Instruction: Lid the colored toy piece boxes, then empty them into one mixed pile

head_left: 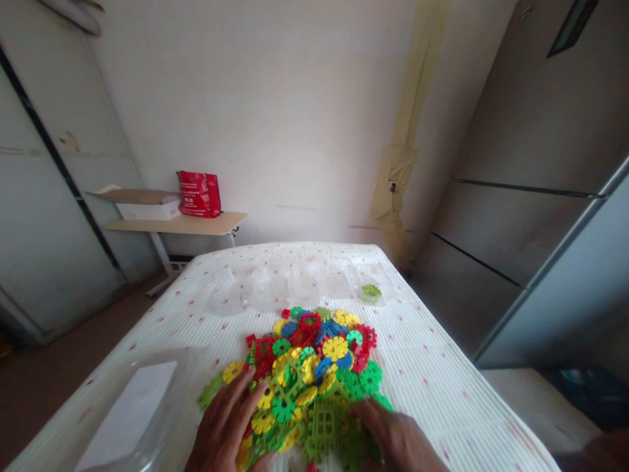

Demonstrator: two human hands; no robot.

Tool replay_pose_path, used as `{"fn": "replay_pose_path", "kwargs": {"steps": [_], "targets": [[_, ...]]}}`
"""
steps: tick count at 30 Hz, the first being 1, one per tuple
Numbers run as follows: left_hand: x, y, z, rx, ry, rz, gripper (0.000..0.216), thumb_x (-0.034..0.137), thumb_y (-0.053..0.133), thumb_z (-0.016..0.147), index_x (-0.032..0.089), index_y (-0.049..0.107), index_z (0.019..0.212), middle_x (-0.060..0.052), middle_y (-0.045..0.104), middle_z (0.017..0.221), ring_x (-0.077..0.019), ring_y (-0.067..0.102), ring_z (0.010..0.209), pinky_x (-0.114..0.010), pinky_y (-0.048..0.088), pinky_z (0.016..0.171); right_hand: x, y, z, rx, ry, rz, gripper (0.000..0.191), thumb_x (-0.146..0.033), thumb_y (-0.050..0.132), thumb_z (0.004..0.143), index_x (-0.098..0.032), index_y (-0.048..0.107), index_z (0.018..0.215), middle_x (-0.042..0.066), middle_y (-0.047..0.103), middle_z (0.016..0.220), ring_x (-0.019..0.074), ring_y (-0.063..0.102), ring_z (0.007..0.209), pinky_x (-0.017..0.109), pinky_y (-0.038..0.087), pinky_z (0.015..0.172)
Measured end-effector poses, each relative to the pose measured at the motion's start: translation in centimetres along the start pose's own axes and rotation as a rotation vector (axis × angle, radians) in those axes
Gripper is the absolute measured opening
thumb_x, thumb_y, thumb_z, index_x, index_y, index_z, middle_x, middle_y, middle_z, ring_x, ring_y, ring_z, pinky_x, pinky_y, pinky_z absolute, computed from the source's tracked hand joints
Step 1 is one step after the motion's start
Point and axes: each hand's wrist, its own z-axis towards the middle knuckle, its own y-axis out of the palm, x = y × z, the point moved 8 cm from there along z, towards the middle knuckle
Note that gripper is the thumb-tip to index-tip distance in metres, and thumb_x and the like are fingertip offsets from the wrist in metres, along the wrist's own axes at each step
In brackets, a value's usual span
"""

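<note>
On the desk (442, 367), we press both hands, left hand (223, 426) and right hand (398, 442), flat on a pile of plastic pieces (309, 367), grip wide, holding nothing.

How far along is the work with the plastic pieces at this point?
Done: one green piece sits in the far-right clear cup. In hand: left hand and right hand lie flat on the pile of colourful pieces. Left: nearly all the pile; the other clear cups look empty.
</note>
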Motion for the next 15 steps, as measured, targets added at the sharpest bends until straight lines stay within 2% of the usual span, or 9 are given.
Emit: {"fn": "replay_pose_path", "kwargs": {"steps": [3,5,8,10,12,15], "targets": [[0.2,-0.3,0.2,0.024,0.008,0.013,0.075,0.05,0.058,0.073,0.026,0.031,0.139,-0.009,0.042,0.14,-0.0284,0.045,0.122,-0.038,0.045,0.093,0.1,-2.0,0.4,-0.054,0.013,0.256,0.036,-0.008,0.058,0.056,-0.023,0.063,0.088,-0.003,0.065,0.078,0.0133,0.057,0.067,0.019,0.037,0.056],[0.3,-0.2,0.2,0.023,0.016,0.017,0.075,0.051,0.058,0.073,0.026,0.032,0.138,-0.008,0.043,0.139,-0.0282,0.045,0.122,-0.038,0.045,0.093,1.1,-4.7,1.5,0.013,0.015,0.448,0.024,-0.011,0.055,0.062,-0.02,0.064,0.083,-0.003,0.062,0.07,0.0121,0.054,0.063,0.019,0.036,0.054],[0.1,0.3,0.0,-0.003,0.014,0.02,0.076,0.051,0.06,0.071,0.026,0.034,0.138,-0.009,0.041,0.141,-0.0293,0.043,0.124,-0.039,0.044,0.094,4.3,-9.7,4.4,0.242,0.076,0.672,0.013,-0.019,0.058,0.069,-0.015,0.063,0.08,-0.002,0.06,0.064,0.0113,0.053,0.056,0.021,0.039,0.051],[-0.1,0.6,-0.2,-0.006,0.016,0.022,0.076,0.052,0.06,0.071,0.025,0.035,0.137,-0.009,0.04,0.142,-0.0295,0.042,0.124,-0.039,0.042,0.095,6.9,-13.1,6.4,0.465,0.149,0.653,0.015,-0.024,0.063,0.072,-0.013,0.063,0.083,0.001,0.062,0.068,0.0124,0.055,0.058,0.023,0.042,0.052],[-0.2,0.8,-0.3,-0.007,0.022,0.03,0.077,0.054,0.059,0.07,0.026,0.035,0.138,-0.008,0.04,0.142,-0.0289,0.042,0.124,-0.039,0.041,0.097,9.2,-16.3,7.4,0.763,0.266,0.549,0.023,-0.03,0.063,0.079,-0.012,0.062,0.092,0.004,0.064,0.081,0.014,0.059,0.065,0.026,0.048,0.057],[-0.3,0.8,-0.3,-0.02,0.024,0.048,0.079,0.057,0.058,0.071,0.025,0.033,0.138,-0.009,0.04,0.142,-0.0283,0.043,0.124,-0.039,0.039,0.099,10.7,-18.2,9.4,0.912,0.302,0.479,0.029,-0.034,0.055,0.088,-0.014,0.056,0.11,0.005,0.06,0.106,0.0176,0.06,0.087,0.035,0.052,0.073]]}}
